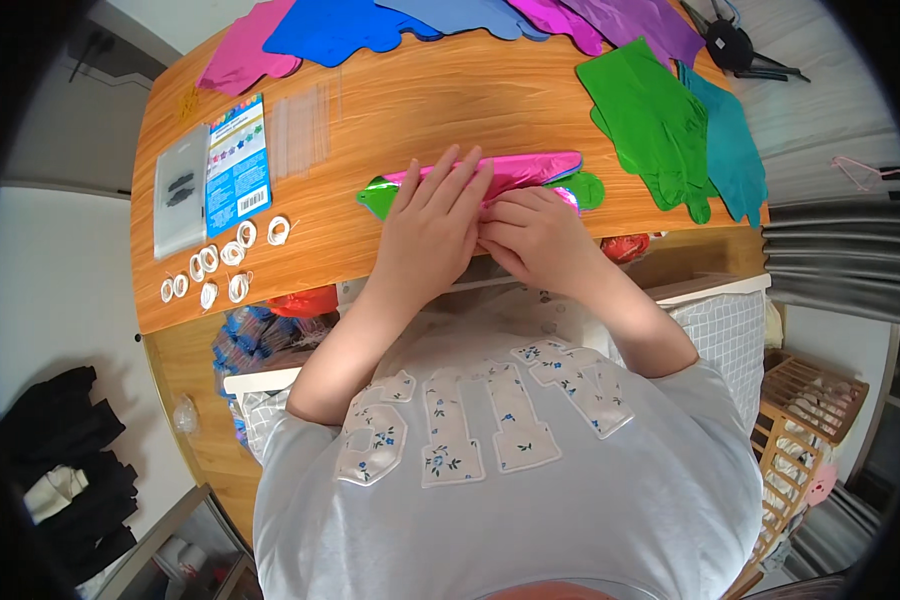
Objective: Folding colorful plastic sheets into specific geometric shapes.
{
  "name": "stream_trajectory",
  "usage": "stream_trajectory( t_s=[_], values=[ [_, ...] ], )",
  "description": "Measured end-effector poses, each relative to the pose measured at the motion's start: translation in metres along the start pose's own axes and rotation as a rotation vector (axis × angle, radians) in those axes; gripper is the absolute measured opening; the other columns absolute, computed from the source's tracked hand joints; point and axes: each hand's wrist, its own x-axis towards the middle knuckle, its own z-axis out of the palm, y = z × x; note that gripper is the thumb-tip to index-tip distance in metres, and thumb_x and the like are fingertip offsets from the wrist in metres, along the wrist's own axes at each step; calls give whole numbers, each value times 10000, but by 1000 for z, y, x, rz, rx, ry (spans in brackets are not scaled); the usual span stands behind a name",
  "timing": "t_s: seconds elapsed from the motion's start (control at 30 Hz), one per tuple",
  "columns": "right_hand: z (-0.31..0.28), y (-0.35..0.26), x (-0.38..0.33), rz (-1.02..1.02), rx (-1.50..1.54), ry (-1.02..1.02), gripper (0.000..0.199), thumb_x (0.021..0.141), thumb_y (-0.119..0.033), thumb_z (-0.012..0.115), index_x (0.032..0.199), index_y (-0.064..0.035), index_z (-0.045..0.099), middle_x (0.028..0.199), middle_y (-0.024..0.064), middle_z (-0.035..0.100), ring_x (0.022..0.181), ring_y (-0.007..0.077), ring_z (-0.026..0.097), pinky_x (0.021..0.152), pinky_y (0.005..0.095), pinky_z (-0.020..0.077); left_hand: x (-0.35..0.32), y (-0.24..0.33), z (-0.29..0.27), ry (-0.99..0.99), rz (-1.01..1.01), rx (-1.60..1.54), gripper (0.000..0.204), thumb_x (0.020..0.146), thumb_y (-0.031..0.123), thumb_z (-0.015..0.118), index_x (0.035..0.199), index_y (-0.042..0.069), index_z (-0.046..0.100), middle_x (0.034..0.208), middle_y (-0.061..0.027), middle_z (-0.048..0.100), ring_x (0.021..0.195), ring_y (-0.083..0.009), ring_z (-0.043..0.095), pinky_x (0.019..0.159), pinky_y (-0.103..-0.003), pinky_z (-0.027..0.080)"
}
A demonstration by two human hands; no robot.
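Left grip (432, 228) spread flat over long, shiny pink foil (535, 169); right grip (538, 236) curled at near edge, can't tell if pinching; green foil sheets (642, 110) right of both.

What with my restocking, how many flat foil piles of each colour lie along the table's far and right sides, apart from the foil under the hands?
Pink: 2, the pink pile and the magenta pile
Blue: 2, the deep blue pile and the grey-blue pile
Purple pile: 1
Green pile: 1
Teal pile: 1
Total: 7
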Motion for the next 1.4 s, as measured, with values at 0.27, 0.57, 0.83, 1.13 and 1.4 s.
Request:
stream_trajectory(
  t_s=[0.27,0.57,0.83,1.13,1.4],
  values=[
    [0,2,-5,112,186,71,121,820,-43,712,935,-51,747,1041,72,739,961,278,690,829,404,543,-3,-8,23,-146,-100,-5,539,1003,196,554,1505,11,485,1545,-174,511,1458,-349,450,1191,-533,349],
    [1,7,-5,385,395,57,183,881,-57,670,1048,-40,743,1089,117,738,1037,303,685,883,416,538,-2,-5,24,-201,-113,-16,544,1030,189,505,1544,26,433,1599,-182,440,1485,-392,402,1192,-561,332],
    [24,-10,15,400,-47,286,272,945,-107,632,1192,-16,701,1163,144,719,1143,309,655,1026,467,481,-2,-6,26,-206,-103,38,559,1014,243,545,1514,2,472,1570,-190,477,1474,-388,418,1190,-554,340],
    [9,14,-2,551,-136,230,310,991,-141,594,1266,-42,697,1287,148,702,1270,301,619,1138,499,395,1,-4,24,-215,-175,-67,613,1013,309,576,1535,15,447,1595,-198,444,1496,-405,380,1204,-566,313],
    [0,31,-12,663,-93,241,311,1034,-181,558,1291,-74,697,1314,128,700,1315,268,603,1184,519,333,2,0,16,-220,-232,50,610,999,375,606,1541,122,486,1599,-194,443,1494,-431,371,1197,-616,280]
  ],
)
